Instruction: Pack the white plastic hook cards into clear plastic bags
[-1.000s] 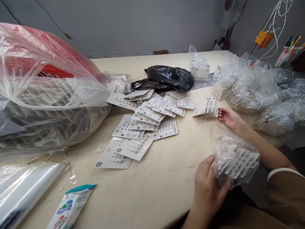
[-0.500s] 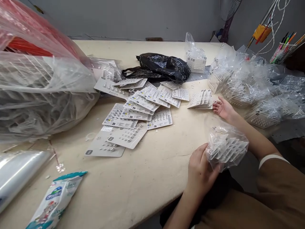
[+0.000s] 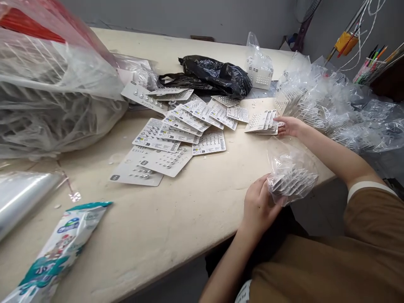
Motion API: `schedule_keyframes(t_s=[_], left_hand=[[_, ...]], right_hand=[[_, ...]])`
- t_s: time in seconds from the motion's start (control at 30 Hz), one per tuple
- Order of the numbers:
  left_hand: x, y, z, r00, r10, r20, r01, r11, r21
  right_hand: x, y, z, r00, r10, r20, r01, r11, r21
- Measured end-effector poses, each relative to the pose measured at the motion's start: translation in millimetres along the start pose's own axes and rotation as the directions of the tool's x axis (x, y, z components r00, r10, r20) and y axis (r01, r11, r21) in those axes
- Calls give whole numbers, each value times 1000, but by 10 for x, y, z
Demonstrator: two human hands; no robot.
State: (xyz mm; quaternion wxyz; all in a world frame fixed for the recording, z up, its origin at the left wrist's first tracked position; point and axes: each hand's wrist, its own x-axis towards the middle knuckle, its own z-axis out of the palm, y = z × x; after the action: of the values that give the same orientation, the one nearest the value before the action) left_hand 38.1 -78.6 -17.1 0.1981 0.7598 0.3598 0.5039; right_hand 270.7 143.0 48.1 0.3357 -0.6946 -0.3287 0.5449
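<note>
**Bag of cards held at the counter edge, small stack touched by the other hand**

A crinkled clear plastic bag of white cards (image 3: 292, 179) is held at the near edge of the cream-coloured counter (image 3: 176, 223), just right of the left hand (image 3: 259, 208). The fingers of that hand are curled closed around the bag's left side, and the bag is gripped there. The right hand (image 3: 290, 126) is stretched out beyond the bag, resting on the counter with its fingers loosely open and laid against the right edge of a small fanned stack of white perforated cards (image 3: 263, 122); whether the stack is actually pinched cannot be told.

To the left of that small stack, a wide spread of white printed cards with barcodes and small metal studs (image 3: 179, 134) is scattered, overlapping. Behind the spread, a crumpled black plastic bag (image 3: 217, 78) is seen, and just right of it a small clear bag with a white studded card block (image 3: 260, 71). To the right of the small stack, a heap of clear bags filled with white cards (image 3: 331, 113) is piled. Far left of the spread, a large clear sack with red inside (image 3: 53, 92) is lying, and near the counter's front a teal and white packet (image 3: 59, 248) is placed beside a roll of clear film (image 3: 22, 198).
</note>
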Motion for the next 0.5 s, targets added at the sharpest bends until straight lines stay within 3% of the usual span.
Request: schedule_keyframes(t_s=[0.3, 0.5], left_hand=[[-4, -10, 27, 1000, 3, -14, -3, 1000, 9], [-10, -21, 38, 1000, 4, 2, -4, 999, -52]], right_hand=[[-192, -82, 151, 998, -59, -38, 58, 998, -10], [-117, -46, 206, 982, -135, -134, 128, 990, -64]])
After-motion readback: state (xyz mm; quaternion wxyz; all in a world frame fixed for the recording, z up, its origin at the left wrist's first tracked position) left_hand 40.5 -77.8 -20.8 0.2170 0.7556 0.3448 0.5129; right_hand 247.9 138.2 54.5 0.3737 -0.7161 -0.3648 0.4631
